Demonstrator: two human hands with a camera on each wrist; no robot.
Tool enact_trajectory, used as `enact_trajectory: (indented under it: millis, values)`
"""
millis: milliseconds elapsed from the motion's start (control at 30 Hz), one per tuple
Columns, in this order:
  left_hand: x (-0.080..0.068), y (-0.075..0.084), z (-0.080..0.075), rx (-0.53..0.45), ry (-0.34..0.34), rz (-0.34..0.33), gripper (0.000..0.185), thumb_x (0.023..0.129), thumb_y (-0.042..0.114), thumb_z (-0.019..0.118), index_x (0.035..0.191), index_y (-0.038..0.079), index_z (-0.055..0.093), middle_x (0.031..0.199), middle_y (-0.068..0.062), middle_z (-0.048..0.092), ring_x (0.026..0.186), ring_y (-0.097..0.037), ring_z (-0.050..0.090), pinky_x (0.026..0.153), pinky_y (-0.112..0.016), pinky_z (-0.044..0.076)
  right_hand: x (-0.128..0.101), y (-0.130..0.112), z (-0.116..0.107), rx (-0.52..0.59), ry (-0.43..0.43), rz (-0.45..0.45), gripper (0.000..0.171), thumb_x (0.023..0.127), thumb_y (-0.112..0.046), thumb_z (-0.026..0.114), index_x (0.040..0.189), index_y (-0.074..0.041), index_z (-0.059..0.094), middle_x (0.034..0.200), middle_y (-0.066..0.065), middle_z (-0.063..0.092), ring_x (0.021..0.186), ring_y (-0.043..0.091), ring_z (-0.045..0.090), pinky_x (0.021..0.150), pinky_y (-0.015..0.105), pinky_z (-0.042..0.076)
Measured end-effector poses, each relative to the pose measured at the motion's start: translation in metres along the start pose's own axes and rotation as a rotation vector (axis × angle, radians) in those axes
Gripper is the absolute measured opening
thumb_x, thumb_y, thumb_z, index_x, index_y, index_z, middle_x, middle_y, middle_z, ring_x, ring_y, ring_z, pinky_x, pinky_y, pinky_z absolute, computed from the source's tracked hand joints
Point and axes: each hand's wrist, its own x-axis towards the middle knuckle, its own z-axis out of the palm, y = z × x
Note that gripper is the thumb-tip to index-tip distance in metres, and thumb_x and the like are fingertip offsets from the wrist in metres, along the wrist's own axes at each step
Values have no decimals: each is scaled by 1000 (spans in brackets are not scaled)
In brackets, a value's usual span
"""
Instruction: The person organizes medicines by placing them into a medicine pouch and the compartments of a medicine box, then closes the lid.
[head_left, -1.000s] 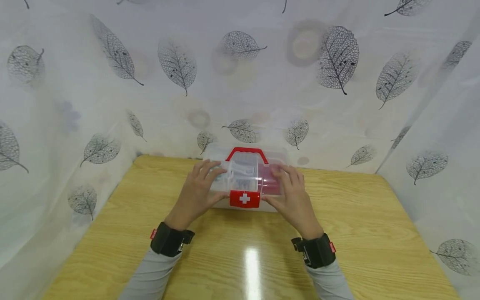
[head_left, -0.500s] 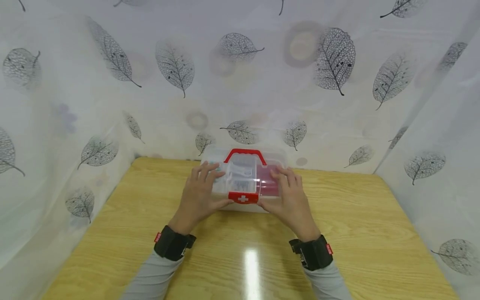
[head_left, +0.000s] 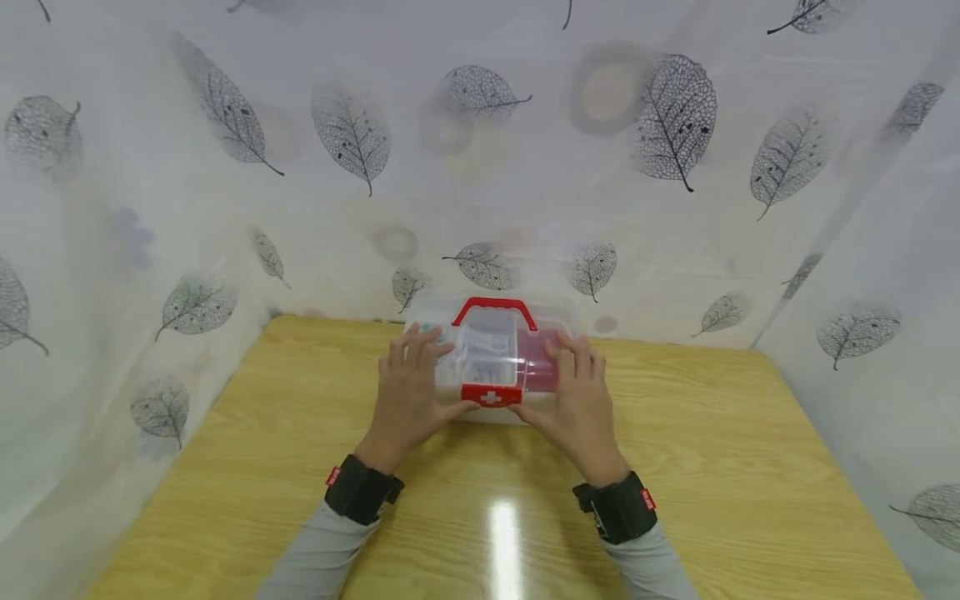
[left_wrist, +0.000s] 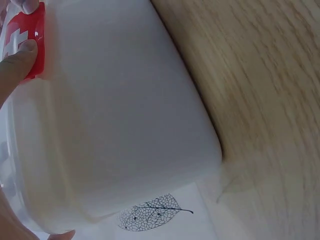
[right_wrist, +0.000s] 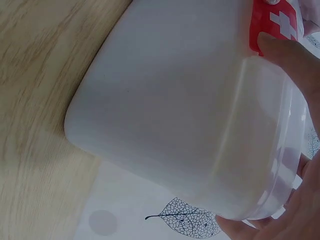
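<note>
A first-aid box (head_left: 491, 337) with a clear lid, white body and red handle (head_left: 495, 302) stands at the table's back edge. My left hand (head_left: 405, 396) holds its left front, fingers over the lid and thumb on the red latch (head_left: 471, 394) with a white cross. From the right, my right hand (head_left: 581, 408) grips the lid the same way. In the left wrist view the thumb (left_wrist: 19, 62) presses the latch's lower corner; the right wrist view has the other thumb (right_wrist: 280, 50) at the opposite corner. Packets and something pink show through the lid.
The box rests on a wooden table (head_left: 712, 467). Right behind it hangs a pale curtain (head_left: 525, 192) with leaf prints, which also runs along both sides. Each wrist wears a black band (head_left: 363, 490).
Both thumbs have slid inward onto the latch, and its face now looks shorter, tipped outward at the bottom. My left hand has shifted slightly right. The box stays in place.
</note>
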Motion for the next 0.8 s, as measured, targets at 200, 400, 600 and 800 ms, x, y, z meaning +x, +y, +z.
enact_trajectory:
  millis: [200, 400, 600, 800]
  values:
    - [-2, 4, 7, 3, 30, 18, 100, 59, 58, 93, 136, 11, 50, 152, -9, 43, 145, -37, 32, 93, -54, 41, -4, 3, -2, -15, 15, 16, 99, 62, -51, 94, 140, -7, 51, 149, 13, 43, 126, 38, 40, 82, 52, 58]
    - [-1, 7, 7, 0, 17, 26, 99, 61, 59, 92, 136, 10, 50, 152, -9, 42, 146, -37, 31, 91, -53, 41, -6, 5, -4, -28, 0, 37, 101, 63, -53, 93, 142, -8, 50, 151, 13, 42, 127, 37, 39, 85, 52, 57]
    - [-5, 11, 10, -21, 8, 29, 98, 61, 58, 93, 136, 12, 50, 153, -8, 41, 146, -36, 29, 95, -56, 40, -12, 6, -7, -22, -11, 45, 102, 61, -57, 92, 140, -6, 52, 144, 15, 45, 122, 36, 40, 92, 49, 49]
    - [-7, 15, 9, -88, -30, 10, 89, 69, 58, 87, 137, 13, 49, 154, -8, 41, 147, -36, 28, 98, -57, 38, -14, 7, -18, -1, -77, 32, 101, 63, -53, 93, 140, -4, 50, 143, 17, 44, 120, 38, 38, 93, 49, 46]
